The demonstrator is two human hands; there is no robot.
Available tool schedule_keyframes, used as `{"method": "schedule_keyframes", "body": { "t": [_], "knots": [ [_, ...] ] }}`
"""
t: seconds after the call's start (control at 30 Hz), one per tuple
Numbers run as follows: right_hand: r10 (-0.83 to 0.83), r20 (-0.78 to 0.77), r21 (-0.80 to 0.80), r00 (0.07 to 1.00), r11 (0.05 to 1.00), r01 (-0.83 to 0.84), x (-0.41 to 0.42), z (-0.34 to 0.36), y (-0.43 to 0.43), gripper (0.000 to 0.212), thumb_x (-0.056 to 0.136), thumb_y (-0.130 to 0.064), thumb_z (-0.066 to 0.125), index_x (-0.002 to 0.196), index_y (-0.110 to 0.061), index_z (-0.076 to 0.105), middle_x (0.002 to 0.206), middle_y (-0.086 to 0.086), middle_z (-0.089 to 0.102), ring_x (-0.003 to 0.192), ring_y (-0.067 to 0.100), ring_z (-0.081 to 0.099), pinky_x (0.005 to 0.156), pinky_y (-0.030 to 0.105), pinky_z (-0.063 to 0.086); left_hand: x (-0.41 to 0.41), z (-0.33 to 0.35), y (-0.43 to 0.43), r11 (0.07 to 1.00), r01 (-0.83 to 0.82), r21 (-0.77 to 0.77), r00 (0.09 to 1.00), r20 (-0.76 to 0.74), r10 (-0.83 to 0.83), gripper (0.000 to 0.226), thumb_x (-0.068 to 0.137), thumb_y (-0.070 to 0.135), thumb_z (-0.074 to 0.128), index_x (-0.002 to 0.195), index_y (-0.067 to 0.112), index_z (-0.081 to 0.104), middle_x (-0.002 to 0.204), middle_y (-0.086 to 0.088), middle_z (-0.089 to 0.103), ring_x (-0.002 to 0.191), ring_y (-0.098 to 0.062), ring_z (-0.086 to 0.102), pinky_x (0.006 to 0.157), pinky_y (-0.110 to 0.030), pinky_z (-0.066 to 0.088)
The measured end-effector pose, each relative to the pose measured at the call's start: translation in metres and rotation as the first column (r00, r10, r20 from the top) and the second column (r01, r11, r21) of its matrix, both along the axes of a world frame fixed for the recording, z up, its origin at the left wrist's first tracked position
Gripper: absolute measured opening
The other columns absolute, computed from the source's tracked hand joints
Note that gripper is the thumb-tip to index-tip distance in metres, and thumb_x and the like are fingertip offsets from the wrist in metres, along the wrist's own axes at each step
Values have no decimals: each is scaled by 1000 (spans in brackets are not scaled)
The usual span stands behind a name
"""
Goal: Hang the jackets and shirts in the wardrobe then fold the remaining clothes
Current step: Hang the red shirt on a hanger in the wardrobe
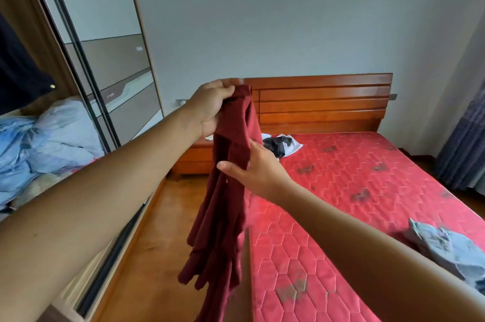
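Note:
A dark red garment (225,190) hangs bunched in the air between the wardrobe and the bed. My left hand (212,106) grips its top end, fingers curled round the cloth. My right hand (256,167) is lower down on its right side, thumb in front and fingers behind the fabric. On the red mattress (354,190) lie a black and white garment (282,147) near the headboard and a grey-blue garment (446,248) at the right. A dark garment (18,72) hangs inside the open wardrobe at the far left.
The wardrobe's sliding glass doors (110,64) stand at the left, with pale blue bedding (44,143) piled inside. A wooden headboard (320,101) and a bedside table (194,159) stand by the back wall. Wooden floor (157,243) runs between wardrobe and bed. A curtain (464,138) hangs at the right.

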State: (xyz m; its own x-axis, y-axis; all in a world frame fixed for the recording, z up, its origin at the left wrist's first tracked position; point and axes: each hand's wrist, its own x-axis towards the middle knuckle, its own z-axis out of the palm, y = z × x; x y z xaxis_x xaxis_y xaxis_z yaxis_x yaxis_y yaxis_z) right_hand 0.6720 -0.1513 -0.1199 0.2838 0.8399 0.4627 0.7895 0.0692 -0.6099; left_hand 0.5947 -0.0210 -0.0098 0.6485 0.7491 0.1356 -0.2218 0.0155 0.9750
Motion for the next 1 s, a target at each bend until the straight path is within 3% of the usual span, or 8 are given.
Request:
{"method": "schedule_keyframes", "body": {
  "t": [0.1,0.27,0.37,0.53,0.67,0.73,0.83,1.0],
  "knots": [
    [-106,-28,-100,994,990,103,6,-11,17,26,92,-35,67,77,-17,55,73,1,62,78,29,63,64,33,40,-4,4,4,1000,-19,-18,997,69,21,27,103,0,44,101,13,68,86,-5,73,72,-15,71,63,-26,58],
    [-204,-299,-13,932,978,210,14,6,28,21,102,-24,47,107,-10,61,79,4,62,78,27,59,70,41,46,-21,4,20,1000,-27,16,996,83,25,34,98,-2,44,120,15,63,99,-7,65,89,-18,66,70,-29,59],
    [-195,-248,80,949,972,220,16,38,30,24,106,-28,41,115,-13,57,88,0,63,84,23,58,73,34,43,-31,-13,35,972,-22,234,987,-147,58,54,93,3,49,142,26,49,98,-4,60,91,-15,62,87,-33,58],
    [-212,-351,-3,912,974,225,30,74,51,18,102,-24,49,93,-14,61,75,0,58,64,16,53,56,27,38,-44,-43,30,810,207,549,820,-548,162,83,87,12,65,154,43,28,104,-9,67,81,-17,63,74,-33,52],
    [-64,-575,-184,815,981,-53,30,87,45,12,93,-13,63,83,-9,68,73,11,65,62,23,63,62,37,55,-36,-55,22,671,236,703,804,-529,271,98,83,36,79,155,48,15,133,2,40,117,-14,50,83,-22,46],
    [-1,-585,-221,811,962,-158,30,90,41,9,87,-6,67,79,-10,67,72,10,66,65,23,64,65,36,57,-29,-56,26,673,259,693,831,-515,210,79,80,38,81,146,42,37,133,8,48,120,-7,48,94,-28,44],
    [8,-558,-249,830,952,-176,41,86,35,19,78,1,72,87,-12,61,78,11,63,69,24,62,64,34,53,-21,-59,25,692,258,674,870,-474,138,15,89,20,72,85,31,63,78,18,62,76,1,58,67,-17,41],
    [-22,-171,-655,985,749,-97,66,46,6,44,72,-7,79,113,-11,64,101,12,73,86,28,72,72,33,59,-9,-64,24,728,68,682,882,-381,275,30,91,-3,46,96,21,63,91,8,63,84,-13,58,67,-23,43]
  ]
}}
